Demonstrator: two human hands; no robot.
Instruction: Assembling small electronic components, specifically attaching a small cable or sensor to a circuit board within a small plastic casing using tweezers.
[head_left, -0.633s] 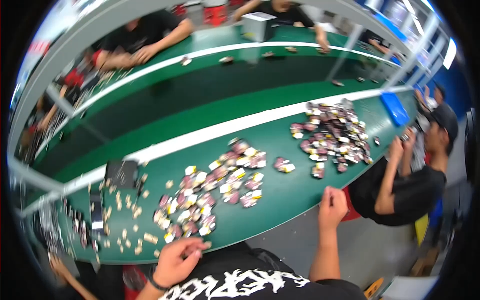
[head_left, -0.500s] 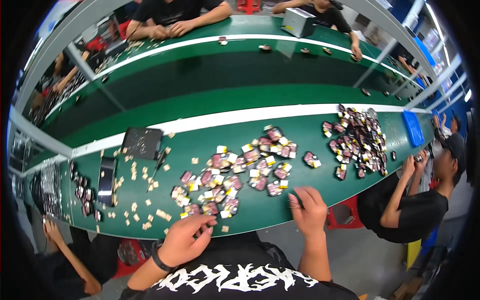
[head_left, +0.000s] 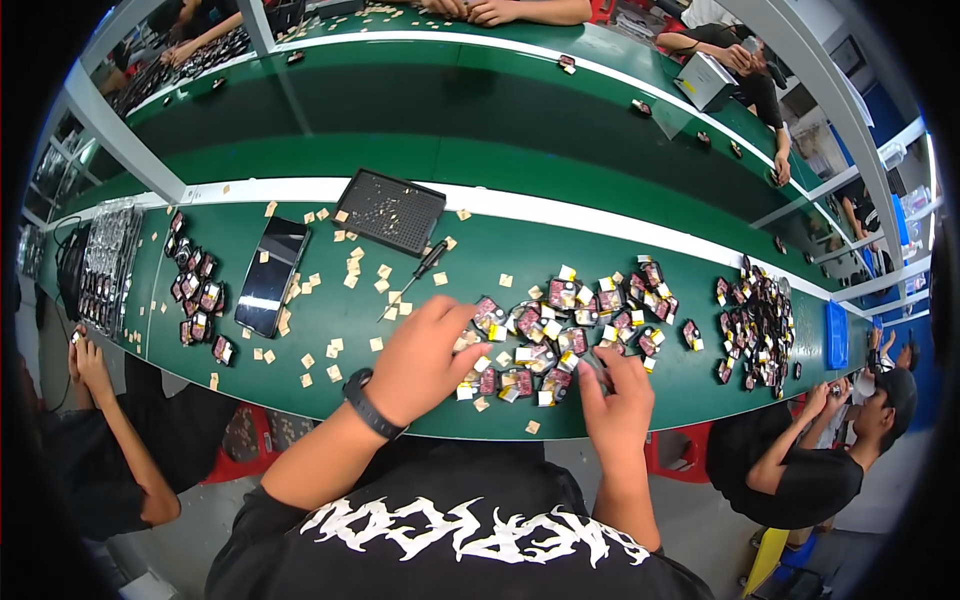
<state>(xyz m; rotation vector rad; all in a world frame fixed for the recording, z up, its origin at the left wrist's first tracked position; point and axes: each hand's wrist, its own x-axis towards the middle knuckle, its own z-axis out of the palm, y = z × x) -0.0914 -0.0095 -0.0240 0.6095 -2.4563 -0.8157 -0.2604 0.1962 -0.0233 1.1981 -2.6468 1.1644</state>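
Left hand half curled, the worker had thumb and forefinger parted at the near-left side of a spread of small black-and-pink units with white and yellow tabs; from where I stood I could make out nothing gripped in it. The right hand was at the opposite side of that spread, fingers bent and thumb pointing toward the nearest pieces, and whether it had closed on one I could not tell. Most of the units were between the two hands and just beyond them, crowded together on the green table. A black band circled the wrist behind the left hand. Just past that hand's knuckles was a screwdriver, its dark handle pointing away, and beyond it a black tray with tiny bits scattered in it. Pale little squares were strewn to the left of the same hand, some close to its fingers, and farther left lay a dark phone, with a smaller group of black units past it. Off to the right of the right hand was a dense pile of similar pieces, and farther along, a blue bin. A co-worker in a cap sat on that side, both hands raised.
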